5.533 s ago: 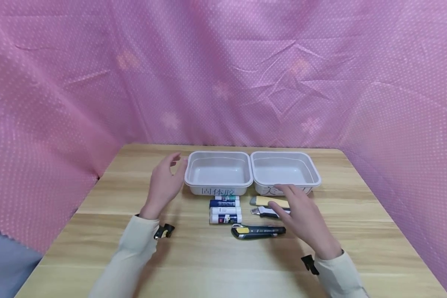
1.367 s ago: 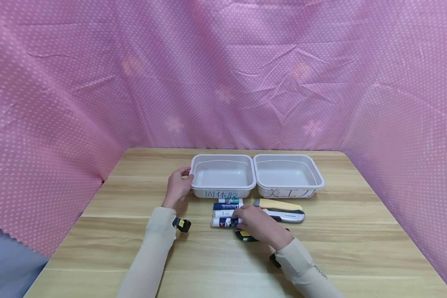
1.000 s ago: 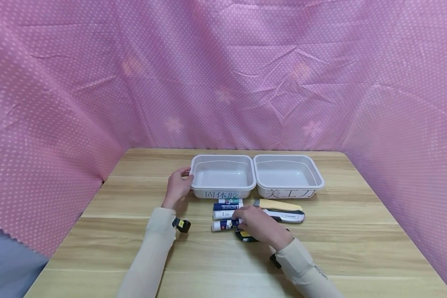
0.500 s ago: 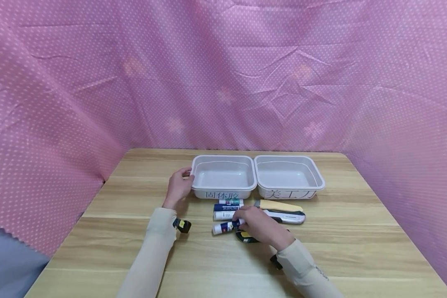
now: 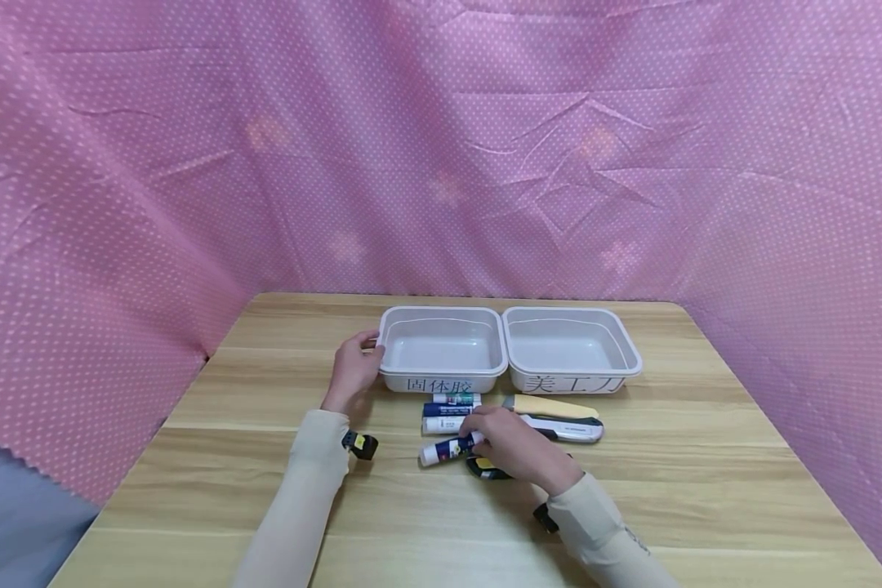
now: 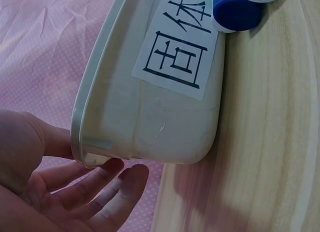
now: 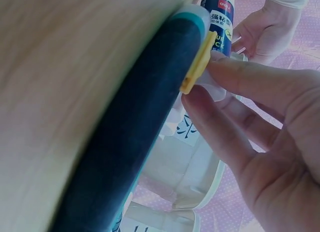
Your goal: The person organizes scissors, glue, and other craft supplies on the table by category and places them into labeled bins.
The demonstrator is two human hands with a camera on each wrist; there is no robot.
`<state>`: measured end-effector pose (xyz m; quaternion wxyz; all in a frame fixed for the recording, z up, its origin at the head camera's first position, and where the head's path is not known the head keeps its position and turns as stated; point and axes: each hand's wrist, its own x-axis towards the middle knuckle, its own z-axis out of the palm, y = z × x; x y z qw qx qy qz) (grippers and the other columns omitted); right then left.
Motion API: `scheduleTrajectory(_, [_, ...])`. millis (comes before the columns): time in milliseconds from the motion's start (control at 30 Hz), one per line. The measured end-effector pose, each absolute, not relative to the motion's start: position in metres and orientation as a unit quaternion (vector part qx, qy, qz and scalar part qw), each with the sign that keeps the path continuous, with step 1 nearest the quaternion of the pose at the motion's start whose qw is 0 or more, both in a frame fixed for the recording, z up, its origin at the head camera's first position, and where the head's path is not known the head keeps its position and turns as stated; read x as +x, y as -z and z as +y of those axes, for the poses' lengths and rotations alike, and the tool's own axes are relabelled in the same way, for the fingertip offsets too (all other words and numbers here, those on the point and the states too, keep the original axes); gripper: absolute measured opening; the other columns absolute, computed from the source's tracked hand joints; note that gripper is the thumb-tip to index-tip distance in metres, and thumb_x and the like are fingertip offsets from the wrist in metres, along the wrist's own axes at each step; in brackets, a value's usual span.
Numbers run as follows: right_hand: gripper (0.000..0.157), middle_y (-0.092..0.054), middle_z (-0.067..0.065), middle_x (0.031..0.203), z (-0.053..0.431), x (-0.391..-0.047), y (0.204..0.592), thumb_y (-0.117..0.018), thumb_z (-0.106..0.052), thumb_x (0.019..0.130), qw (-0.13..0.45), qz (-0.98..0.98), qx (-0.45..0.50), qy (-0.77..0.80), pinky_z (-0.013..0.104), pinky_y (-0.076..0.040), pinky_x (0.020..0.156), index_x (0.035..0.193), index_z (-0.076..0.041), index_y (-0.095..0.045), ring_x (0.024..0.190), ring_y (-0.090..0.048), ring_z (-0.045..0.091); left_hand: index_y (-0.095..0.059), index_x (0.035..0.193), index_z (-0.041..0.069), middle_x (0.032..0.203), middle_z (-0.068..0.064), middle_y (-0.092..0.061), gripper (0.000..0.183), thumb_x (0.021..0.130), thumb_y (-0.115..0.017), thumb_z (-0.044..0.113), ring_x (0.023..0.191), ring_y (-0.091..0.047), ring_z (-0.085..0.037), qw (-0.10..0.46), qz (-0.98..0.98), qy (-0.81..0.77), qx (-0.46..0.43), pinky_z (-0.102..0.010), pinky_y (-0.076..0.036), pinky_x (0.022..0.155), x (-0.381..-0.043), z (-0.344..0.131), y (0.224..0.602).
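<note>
Wood-grain table (image 5: pixel 412 523), right hand (image 5: pixel 518 445) pinching a glue stick (image 5: pixel 444 451)!

It's before the left tray (image 5: pixel 441 371), lifted or not, can't tell; from overhead, the hand masks its end and half the black cutter (image 5: pixel 488 469). Left hand (image 5: pixel 353 371), fingers loosely spread, touches that tray.

Soft light leaves pale sheen and faint shadows on the surface (image 5: pixel 426 527); wrist views are dimmer, the right partly blurred.

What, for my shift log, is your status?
Left hand touching left tray. Right hand pinching front glue stick. Black cutter close by, possible snag.
</note>
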<state>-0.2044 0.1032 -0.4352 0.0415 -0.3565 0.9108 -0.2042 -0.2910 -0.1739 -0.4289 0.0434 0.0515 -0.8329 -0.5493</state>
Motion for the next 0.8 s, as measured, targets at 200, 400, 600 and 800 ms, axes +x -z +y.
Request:
scheduleTrajectory(200, [0.024,-0.072,0.001,0.109,0.104,-0.203,0.434,-0.074,0.001,0.089,0.044,0.909,-0.356,0.213,0.031,-0.059,0.089,0.110,-0.010,-0.075,0.100,-0.067,0.013,-0.052,0.146,-0.001,0.137,-0.024,-0.059,0.044,0.103,-0.053,0.010,0.120,-0.062,-0.036,0.048,-0.839,0.539,0.049,-0.041,-0.059,0.096,-0.291,-0.174,0.429])
scheduleTrajectory(400, [0.025,-0.072,0.002,0.111,0.105,-0.202,0.432,-0.075,0.002,0.089,0.033,0.906,-0.364,0.213,0.031,-0.059,0.089,0.111,-0.010,-0.075,0.102,-0.067,0.014,-0.051,0.147,0.000,0.139,-0.023,-0.058,0.045,0.103,-0.053,0.012,0.123,-0.061,-0.036,0.043,-0.840,0.539,0.050,-0.043,-0.056,0.100,-0.290,-0.174,0.427])
scheduleTrajectory(600, [0.026,-0.071,0.003,0.111,0.105,-0.202,0.430,-0.076,0.000,0.088,0.011,0.901,-0.378,0.211,0.030,-0.059,0.086,0.112,-0.010,-0.075,0.099,-0.067,0.014,-0.049,0.148,0.000,0.140,-0.023,-0.057,0.046,0.104,-0.052,0.012,0.125,-0.059,-0.037,0.038,-0.840,0.539,0.051,-0.044,-0.055,0.103,-0.291,-0.175,0.428])
scheduleTrajectory(800, [0.027,-0.070,0.002,0.112,0.105,-0.202,0.425,-0.078,-0.002,0.087,-0.007,0.896,-0.389,0.214,0.030,-0.059,0.084,0.112,-0.010,-0.074,0.096,-0.067,0.015,-0.050,0.148,0.001,0.141,-0.023,-0.057,0.046,0.103,-0.053,0.012,0.125,-0.060,-0.037,0.039,-0.838,0.541,0.053,-0.044,-0.054,0.103,-0.291,-0.176,0.428])
